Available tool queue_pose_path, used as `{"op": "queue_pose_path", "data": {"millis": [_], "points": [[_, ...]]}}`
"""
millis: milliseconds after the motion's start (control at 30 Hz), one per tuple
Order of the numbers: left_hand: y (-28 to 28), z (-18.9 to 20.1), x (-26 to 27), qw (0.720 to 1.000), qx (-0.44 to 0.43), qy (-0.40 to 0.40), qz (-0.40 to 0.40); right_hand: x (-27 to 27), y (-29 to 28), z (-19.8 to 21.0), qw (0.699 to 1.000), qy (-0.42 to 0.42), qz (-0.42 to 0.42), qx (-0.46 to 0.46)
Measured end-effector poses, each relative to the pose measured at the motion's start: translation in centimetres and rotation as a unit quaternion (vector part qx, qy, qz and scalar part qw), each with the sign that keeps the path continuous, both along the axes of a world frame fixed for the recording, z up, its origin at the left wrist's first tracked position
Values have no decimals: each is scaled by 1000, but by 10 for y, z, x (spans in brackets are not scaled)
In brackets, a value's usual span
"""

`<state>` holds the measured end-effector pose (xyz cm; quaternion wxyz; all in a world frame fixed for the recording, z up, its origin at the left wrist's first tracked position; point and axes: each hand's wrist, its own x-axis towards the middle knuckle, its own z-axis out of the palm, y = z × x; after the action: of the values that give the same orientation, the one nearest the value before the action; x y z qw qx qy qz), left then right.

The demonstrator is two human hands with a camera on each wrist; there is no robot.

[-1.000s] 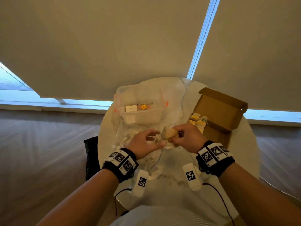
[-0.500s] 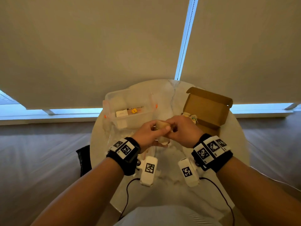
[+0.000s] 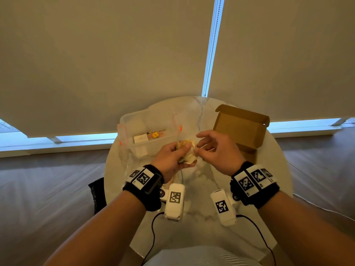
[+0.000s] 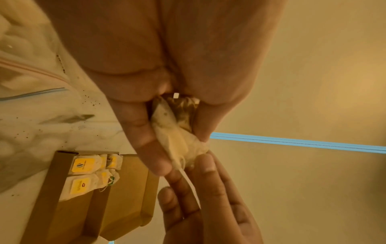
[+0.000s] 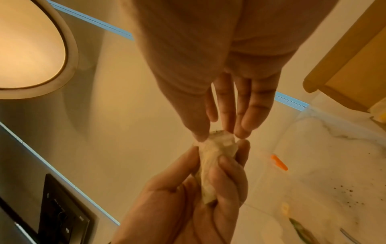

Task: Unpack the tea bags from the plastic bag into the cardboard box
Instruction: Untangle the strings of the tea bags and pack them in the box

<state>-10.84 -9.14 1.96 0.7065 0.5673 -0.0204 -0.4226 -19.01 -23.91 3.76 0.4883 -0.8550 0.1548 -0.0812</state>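
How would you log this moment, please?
left hand: grips tea bag | right hand: pinches its tip | cardboard box: open

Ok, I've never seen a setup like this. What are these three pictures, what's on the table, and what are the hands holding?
No robot here: a person wears cameras on the head and both wrists. The head view looks down at a round marble table; each wrist view looks along its own hand. On the table are a clear plastic container, an open cardboard box with tea bags inside, and a clear plastic bag. The left hand grips a tea bag; the right hand pinches its tip.
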Motion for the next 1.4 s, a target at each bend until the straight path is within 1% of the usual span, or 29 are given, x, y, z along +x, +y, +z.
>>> {"op": "queue_pose_path", "data": {"millis": [67, 233, 500, 700, 867, 1000, 1133, 1200, 1300, 1400], "points": [[0, 2, 1, 1000, -7, 9, 12, 0, 0, 0, 1000, -13, -8, -19], [3, 4, 1, 999, -19, 26, 20, 4, 4, -2, 998, -37, 17, -55], [8, 1, 4, 996, -27, 39, 70, 6, 3, 5, 998, -41, 18, 53], [10, 0, 8, 996, -35, 30, 78, 5, 0, 10, 996, -57, 18, 67], [13, -3, 12, 996, -30, 0, 83, 3, -6, 13, 995, -44, -13, 87], [17, 0, 13, 998, -25, -41, 45, 3, -11, 14, 995, -26, -24, 98], [20, 6, 15, 994, -25, -106, -12, 6, -15, 22, 996, 6, 0, 91], [20, 9, 15, 990, -33, -132, -36, 10, -16, 29, 996, 3, 21, 85], [18, 12, 12, 985, -33, -148, -77, 16, -16, 33, 995, -7, 56, 82], [16, 13, 11, 981, -26, -167, -100, 22, -16, 35, 994, -13, 71, 80]]}}
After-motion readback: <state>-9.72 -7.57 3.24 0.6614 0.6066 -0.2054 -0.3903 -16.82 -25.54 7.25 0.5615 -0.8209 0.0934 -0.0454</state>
